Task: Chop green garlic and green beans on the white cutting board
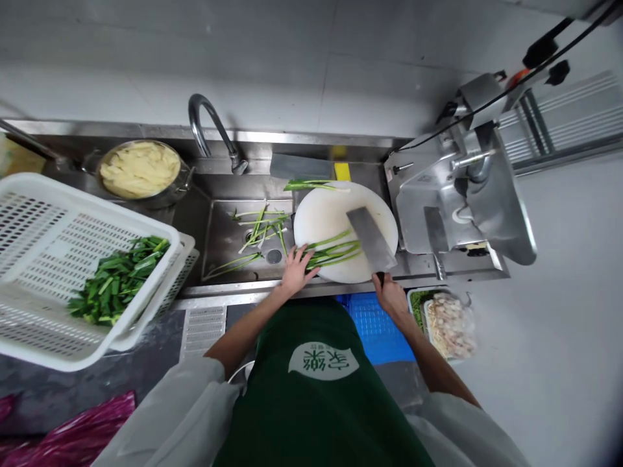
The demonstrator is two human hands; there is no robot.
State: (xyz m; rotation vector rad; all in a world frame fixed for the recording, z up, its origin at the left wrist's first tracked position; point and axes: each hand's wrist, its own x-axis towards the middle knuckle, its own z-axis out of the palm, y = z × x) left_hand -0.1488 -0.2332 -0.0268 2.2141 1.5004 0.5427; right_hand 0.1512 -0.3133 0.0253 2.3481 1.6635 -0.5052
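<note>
A round white cutting board (331, 214) rests over the right side of a steel sink. A bunch of green stalks (333, 251) lies across its near part. My left hand (295, 271) presses down on the left end of the stalks, fingers curled over them. My right hand (390, 297) is closed round the handle of a cleaver (371, 239), whose wide blade sits over the right end of the stalks. A few more stalks (311, 185) lie at the board's far edge.
Loose trimmings (257, 230) lie in the sink basin under a curved faucet (209, 133). A white basket (53, 259) holds chopped greens (119, 279) at left. A metal bowl of pale strips (139, 170) stands behind. A slicing machine (457, 188) stands right; a food tray (450, 324) and blue crate (374, 324) sit below.
</note>
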